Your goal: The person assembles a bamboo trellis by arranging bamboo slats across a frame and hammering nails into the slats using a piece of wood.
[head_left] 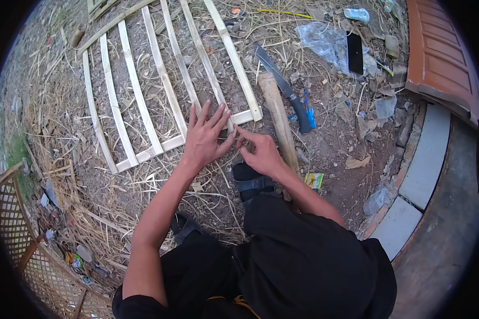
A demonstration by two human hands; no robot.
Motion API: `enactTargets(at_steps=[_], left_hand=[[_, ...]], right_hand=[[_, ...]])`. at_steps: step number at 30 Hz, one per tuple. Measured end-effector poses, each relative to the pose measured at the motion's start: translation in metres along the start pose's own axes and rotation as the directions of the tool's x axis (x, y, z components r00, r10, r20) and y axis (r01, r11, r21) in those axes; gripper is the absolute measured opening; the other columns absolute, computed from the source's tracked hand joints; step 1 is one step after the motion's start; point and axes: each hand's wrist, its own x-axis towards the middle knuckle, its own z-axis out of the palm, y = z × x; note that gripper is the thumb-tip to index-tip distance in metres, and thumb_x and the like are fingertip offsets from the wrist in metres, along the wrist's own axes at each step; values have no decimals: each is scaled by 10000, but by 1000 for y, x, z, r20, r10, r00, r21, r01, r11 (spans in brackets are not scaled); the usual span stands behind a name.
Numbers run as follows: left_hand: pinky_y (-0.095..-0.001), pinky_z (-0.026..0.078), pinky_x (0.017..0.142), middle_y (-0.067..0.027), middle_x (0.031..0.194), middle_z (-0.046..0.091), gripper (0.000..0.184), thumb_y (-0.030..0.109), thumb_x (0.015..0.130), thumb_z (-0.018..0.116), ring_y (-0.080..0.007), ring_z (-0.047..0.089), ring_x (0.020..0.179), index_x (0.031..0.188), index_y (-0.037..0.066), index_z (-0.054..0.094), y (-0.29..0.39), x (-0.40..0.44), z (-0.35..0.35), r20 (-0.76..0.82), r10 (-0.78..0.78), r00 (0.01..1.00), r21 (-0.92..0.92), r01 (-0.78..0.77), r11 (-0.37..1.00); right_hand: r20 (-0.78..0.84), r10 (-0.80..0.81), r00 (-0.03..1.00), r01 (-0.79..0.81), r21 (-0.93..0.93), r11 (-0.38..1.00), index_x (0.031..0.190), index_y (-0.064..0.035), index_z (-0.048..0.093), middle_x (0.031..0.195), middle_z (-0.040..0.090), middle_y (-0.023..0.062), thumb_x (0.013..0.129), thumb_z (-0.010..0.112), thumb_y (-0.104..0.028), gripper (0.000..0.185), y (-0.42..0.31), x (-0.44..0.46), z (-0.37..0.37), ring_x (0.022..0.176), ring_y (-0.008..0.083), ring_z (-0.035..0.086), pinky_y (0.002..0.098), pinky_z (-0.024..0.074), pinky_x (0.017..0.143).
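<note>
A frame of several thin bamboo slats lies on the ground, the slats crossing a bamboo crosspiece at the near end. My left hand rests over that crosspiece, fingers spread and pressing on the slats near its right part. Close beside it, my right hand has thumb and forefinger pinched at the lower end of one slat. Whatever is between those fingertips is too small to make out. A wooden stick and a large knife with a black handle lie just right of the frame.
A phone lies near a clear plastic bag and a plastic cup. Dry bamboo shavings litter the ground. A woven bamboo panel stands at left; a tiled ledge borders the right.
</note>
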Motion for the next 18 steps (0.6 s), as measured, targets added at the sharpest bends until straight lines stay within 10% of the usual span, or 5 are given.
enactTargets(at_steps=[7,18], left_hand=[[-583,195,1214,-52,1375,647,525,477,893,696,-345,510,1351,1293,137,695,7,10,2,11,-43,999,165,41,985],[-567,236,1193,-62,1340,666,493,450,877,711,-329,527,1320,1227,102,722,13,15,0,-2,-34,999,182,34,983]], right_hand=[[-461,-69,885,108,59,992,1017,-2,700,917,751,79,861,637,4,168,-2,9,-48,586,124,625,298,483,540],[-711,-60,701,-148,-227,963,1059,-29,675,900,686,137,908,643,-107,173,66,50,-121,768,271,660,408,523,723]])
